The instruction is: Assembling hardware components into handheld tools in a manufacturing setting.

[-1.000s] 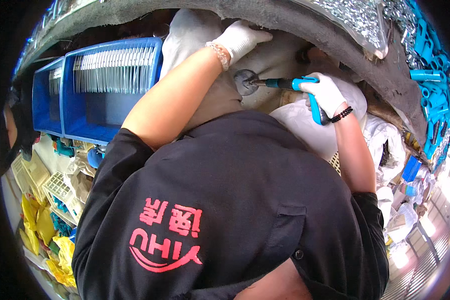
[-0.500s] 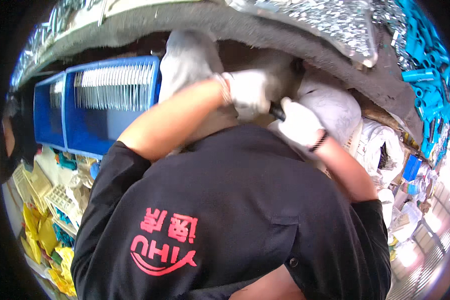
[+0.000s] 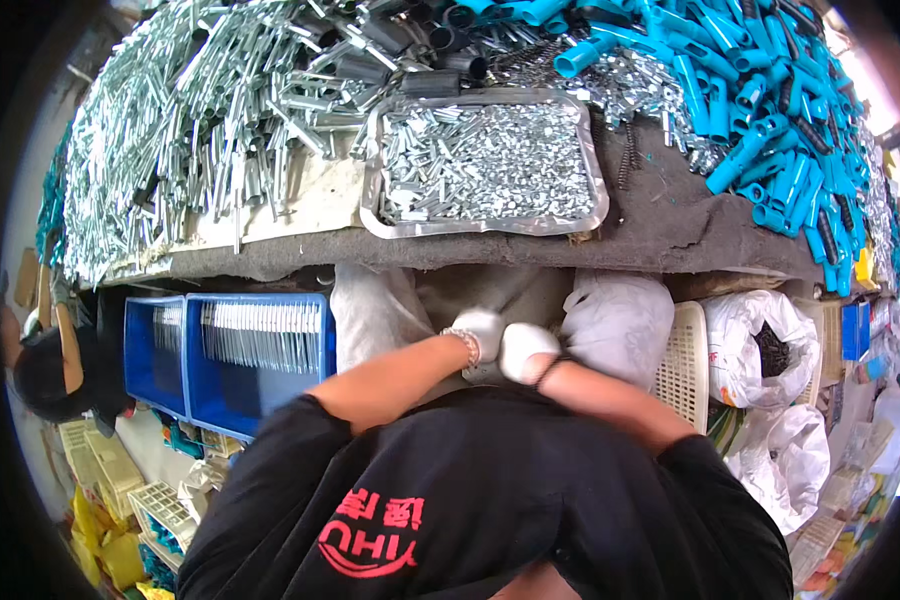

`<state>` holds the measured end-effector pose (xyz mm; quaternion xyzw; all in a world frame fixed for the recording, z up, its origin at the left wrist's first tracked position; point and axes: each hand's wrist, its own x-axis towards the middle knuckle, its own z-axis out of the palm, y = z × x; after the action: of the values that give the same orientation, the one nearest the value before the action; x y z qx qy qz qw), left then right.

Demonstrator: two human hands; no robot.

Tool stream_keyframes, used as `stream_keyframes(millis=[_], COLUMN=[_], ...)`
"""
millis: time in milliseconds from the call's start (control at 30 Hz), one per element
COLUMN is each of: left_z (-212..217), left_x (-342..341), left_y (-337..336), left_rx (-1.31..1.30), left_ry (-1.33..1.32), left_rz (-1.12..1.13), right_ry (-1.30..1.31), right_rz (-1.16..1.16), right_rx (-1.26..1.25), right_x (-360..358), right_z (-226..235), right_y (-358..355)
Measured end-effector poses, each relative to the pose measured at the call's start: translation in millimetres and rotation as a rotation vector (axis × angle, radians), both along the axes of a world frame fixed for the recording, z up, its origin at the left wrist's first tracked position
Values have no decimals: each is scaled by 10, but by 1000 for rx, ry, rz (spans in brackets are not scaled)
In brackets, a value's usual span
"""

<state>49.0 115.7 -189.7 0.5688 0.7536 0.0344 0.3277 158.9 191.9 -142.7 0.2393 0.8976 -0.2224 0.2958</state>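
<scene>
Over my lap, between my grey-trousered legs, my left hand (image 3: 480,336) and my right hand (image 3: 524,352) are close together, both in white gloves. Each looks closed, but the fingers are mostly turned away, and what they hold is hidden. A thin, blurred streak shows just beyond them. Nearest past the hands is the bench's dark cloth-covered edge (image 3: 450,252). On it lies a clear tray (image 3: 490,231) filled with small shiny metal pieces.
Left of my legs are two blue bins (image 3: 220,398) with a row of thin white-topped rods (image 3: 260,318). Metal tubes (image 3: 200,120) and turquoise tubes (image 3: 770,165) heap the bench. A cream basket (image 3: 684,350) and white sack (image 3: 735,335) stand right. Another person (image 3: 55,370) is far left.
My view has tilted up, showing more of the bench. My hands have drawn closer together and nearer my body; the black cylindrical thing seen between them earlier is now hidden.
</scene>
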Motion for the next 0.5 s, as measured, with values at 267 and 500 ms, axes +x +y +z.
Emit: stream_keyframes(millis=[267, 500], left_z=[857, 1252], left_x=[-367, 363], left_y=[-118, 15], left_rx=[333, 487], left_ry=[-542, -335], left_rz=[-252, -153], right_ry=[280, 526], right_rz=[-33, -593], right_rx=[-28, -61], right_x=[727, 2440], right_z=[1340, 1860], right_y=[302, 332])
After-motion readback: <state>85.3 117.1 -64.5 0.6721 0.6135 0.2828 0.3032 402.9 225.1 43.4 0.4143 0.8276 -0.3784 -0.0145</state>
